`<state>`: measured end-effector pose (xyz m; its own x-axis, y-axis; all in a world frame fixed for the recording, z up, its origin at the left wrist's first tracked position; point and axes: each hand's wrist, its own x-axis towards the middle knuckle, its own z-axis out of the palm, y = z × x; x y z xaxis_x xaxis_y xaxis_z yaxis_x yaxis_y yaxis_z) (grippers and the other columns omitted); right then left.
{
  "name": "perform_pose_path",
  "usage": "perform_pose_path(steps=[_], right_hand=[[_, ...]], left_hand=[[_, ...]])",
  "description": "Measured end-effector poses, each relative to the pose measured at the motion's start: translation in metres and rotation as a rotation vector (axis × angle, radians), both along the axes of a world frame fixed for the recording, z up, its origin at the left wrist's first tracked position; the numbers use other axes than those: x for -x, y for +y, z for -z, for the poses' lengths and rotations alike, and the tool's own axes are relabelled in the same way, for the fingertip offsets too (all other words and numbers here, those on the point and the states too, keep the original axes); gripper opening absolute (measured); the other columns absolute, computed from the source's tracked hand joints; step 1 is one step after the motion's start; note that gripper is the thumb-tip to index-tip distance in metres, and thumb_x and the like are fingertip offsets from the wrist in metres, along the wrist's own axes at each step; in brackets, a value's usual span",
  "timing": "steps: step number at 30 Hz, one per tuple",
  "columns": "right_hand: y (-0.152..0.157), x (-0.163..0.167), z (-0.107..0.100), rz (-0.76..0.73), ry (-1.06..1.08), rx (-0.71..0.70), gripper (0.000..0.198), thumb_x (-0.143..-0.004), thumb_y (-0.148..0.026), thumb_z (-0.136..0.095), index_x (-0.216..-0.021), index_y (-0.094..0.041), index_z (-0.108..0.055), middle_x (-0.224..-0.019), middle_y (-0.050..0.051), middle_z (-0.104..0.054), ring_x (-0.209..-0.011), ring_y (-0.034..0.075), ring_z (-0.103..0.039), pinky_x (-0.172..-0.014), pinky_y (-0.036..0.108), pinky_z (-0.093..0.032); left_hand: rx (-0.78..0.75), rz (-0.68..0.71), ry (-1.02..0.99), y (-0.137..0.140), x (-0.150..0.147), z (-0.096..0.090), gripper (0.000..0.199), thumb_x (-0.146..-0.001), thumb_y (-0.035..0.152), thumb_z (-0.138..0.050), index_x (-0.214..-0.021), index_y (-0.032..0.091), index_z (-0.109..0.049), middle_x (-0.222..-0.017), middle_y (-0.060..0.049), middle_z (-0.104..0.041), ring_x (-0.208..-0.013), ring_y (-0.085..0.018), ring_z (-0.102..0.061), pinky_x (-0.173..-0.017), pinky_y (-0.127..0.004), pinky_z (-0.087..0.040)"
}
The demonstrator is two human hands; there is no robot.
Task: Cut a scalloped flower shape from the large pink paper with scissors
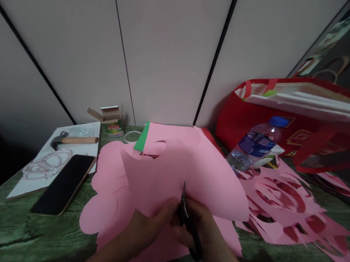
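My right hand (201, 223) grips a pair of black-handled scissors (188, 221), whose blades point away from me over a curved sheet of pink paper (191, 169). With its fingers closed on the near edge of that sheet, my left hand (153, 224) sits just left of the scissors. Part of the left fingers is hidden behind the paper and the right hand. Under the held sheet lie more pink sheets, and rounded pink paper pieces (94, 213) are stacked to the left.
Pink paper scraps (284, 203) lie at the right, below a tilted water bottle (254, 144) and a red bag (235, 108). At the left are a phone (64, 183), a hammer (75, 140) and a bead string (47, 165) on a white board. A small open box (113, 124) stands behind.
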<state>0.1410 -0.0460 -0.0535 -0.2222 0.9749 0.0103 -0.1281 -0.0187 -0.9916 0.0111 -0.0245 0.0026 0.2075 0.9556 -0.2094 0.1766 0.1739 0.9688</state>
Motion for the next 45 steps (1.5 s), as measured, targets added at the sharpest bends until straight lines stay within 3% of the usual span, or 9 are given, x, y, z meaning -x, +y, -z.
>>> perform_pose_path(steps=[11, 20, 29, 45], right_hand=[[-0.003, 0.004, -0.014, 0.052, -0.032, 0.057, 0.026, -0.055, -0.027, -0.072, -0.068, -0.017, -0.051, -0.057, -0.004, -0.046, -0.051, 0.011, -0.042, -0.047, 0.022, -0.033], [-0.004, 0.005, -0.011, 0.064, -0.011, 0.057, 0.024, -0.056, -0.025, -0.069, -0.067, -0.016, -0.051, -0.055, -0.004, -0.045, -0.048, 0.009, -0.037, -0.045, 0.021, -0.028], [-0.005, 0.005, -0.013, 0.070, 0.041, 0.096, 0.030, -0.055, -0.030, -0.073, -0.067, -0.017, -0.050, -0.052, -0.007, -0.041, -0.046, 0.007, -0.031, -0.044, 0.020, -0.022], [-0.004, 0.003, -0.004, 0.054, 0.028, 0.056, 0.036, -0.053, -0.036, -0.077, -0.064, -0.018, -0.048, -0.048, -0.007, -0.040, -0.043, 0.006, -0.030, -0.038, 0.018, -0.024]], left_hand=[[0.039, 0.037, 0.063, 0.001, 0.002, -0.001, 0.028, -0.071, 0.041, -0.050, -0.052, 0.021, -0.057, -0.054, -0.001, -0.063, -0.062, -0.019, -0.061, -0.063, -0.028, -0.049], [0.040, 0.009, 0.040, 0.001, 0.000, -0.003, 0.024, -0.069, 0.039, -0.051, -0.053, 0.022, -0.055, -0.052, 0.001, -0.061, -0.056, -0.018, -0.059, -0.057, -0.027, -0.048], [-0.027, 0.004, 0.049, 0.002, 0.002, 0.001, 0.024, -0.069, 0.042, -0.051, -0.058, 0.021, -0.057, -0.059, -0.001, -0.063, -0.065, -0.019, -0.060, -0.064, -0.029, -0.049], [-0.035, 0.012, 0.026, 0.004, 0.004, 0.000, 0.023, -0.070, 0.037, -0.052, -0.055, 0.021, -0.058, -0.058, 0.000, -0.064, -0.063, -0.018, -0.061, -0.062, -0.027, -0.049]])
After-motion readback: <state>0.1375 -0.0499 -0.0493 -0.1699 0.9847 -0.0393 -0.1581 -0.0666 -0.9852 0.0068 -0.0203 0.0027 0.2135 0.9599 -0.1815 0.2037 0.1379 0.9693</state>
